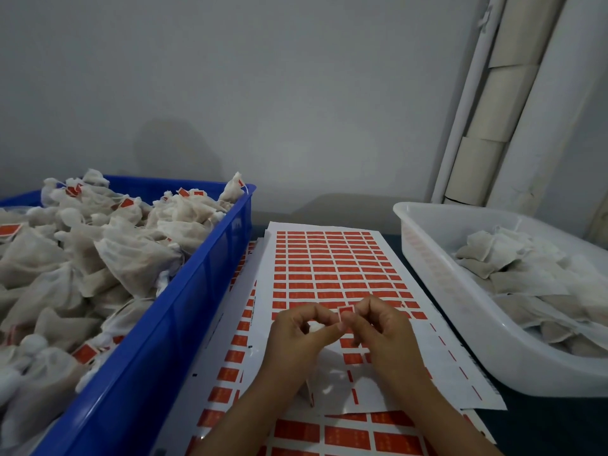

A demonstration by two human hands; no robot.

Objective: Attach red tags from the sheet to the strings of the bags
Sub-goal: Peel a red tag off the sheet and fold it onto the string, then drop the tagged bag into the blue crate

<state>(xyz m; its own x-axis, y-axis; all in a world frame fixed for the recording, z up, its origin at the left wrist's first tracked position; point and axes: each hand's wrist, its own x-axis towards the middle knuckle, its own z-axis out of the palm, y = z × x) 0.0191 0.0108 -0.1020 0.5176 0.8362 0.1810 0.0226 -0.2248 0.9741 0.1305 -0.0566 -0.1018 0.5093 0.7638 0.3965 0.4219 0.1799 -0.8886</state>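
Both hands meet above the sticker sheet (332, 258): the left hand (296, 337) and right hand (381, 330) pinch 1 red tag (346, 312) between curled fingertips. A blue crate (184, 311) of tagged bags (98, 245) sits left, a white tub (437, 258) of bags right.

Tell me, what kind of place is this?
Probably a small packing workshop. A blue crate is heaped with tagged bags, a white tub holds untagged ones, and sheets of red tags cover the table.
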